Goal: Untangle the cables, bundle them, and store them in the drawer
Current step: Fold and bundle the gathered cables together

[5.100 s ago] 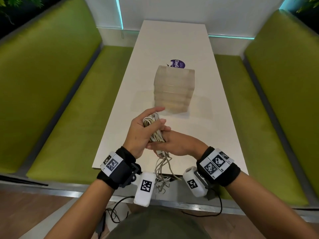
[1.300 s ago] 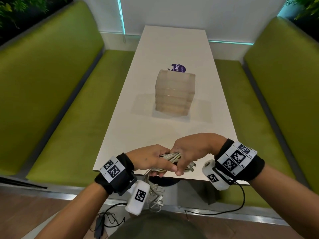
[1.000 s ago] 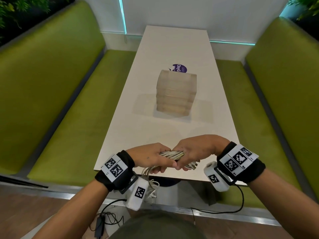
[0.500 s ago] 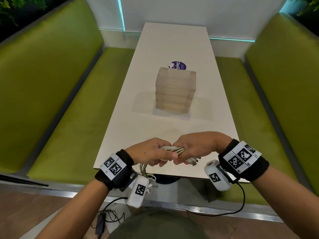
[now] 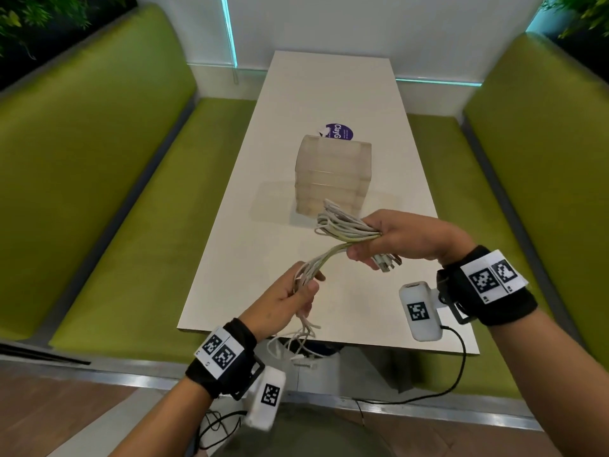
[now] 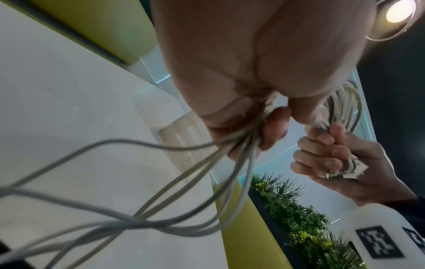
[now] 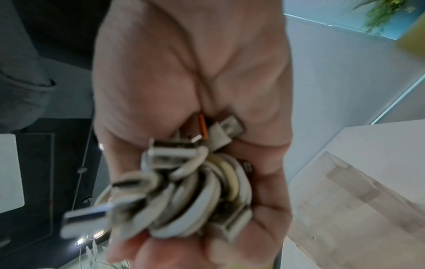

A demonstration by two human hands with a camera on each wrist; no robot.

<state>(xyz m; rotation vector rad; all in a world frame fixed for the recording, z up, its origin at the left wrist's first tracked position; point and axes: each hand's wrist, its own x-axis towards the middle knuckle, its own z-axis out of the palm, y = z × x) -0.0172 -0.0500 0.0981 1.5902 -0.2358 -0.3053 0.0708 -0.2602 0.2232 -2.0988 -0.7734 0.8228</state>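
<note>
Several white cables (image 5: 342, 230) are folded into a bundle with looped ends fanning toward the drawer unit. My right hand (image 5: 395, 240) grips the bundle above the table, and USB plugs (image 5: 387, 262) stick out below its fingers; the wrist view shows the plugs and cable loops (image 7: 184, 183) packed in the fist. My left hand (image 5: 290, 298) grips the trailing strands (image 6: 243, 145) lower and nearer to me, and loose ends (image 5: 296, 344) hang past the table edge. The translucent drawer unit (image 5: 333, 174) stands mid-table with its drawers shut.
The white table (image 5: 329, 87) runs away from me between two green benches (image 5: 99, 166) (image 5: 534, 153). A purple round sticker (image 5: 339, 131) lies behind the drawer unit. Black wires (image 5: 217, 427) trail on the floor near my lap.
My hands were together at the near table edge. Now the right hand has lifted the bundle up and to the right, and the left has slid down the strands, so they stand apart.
</note>
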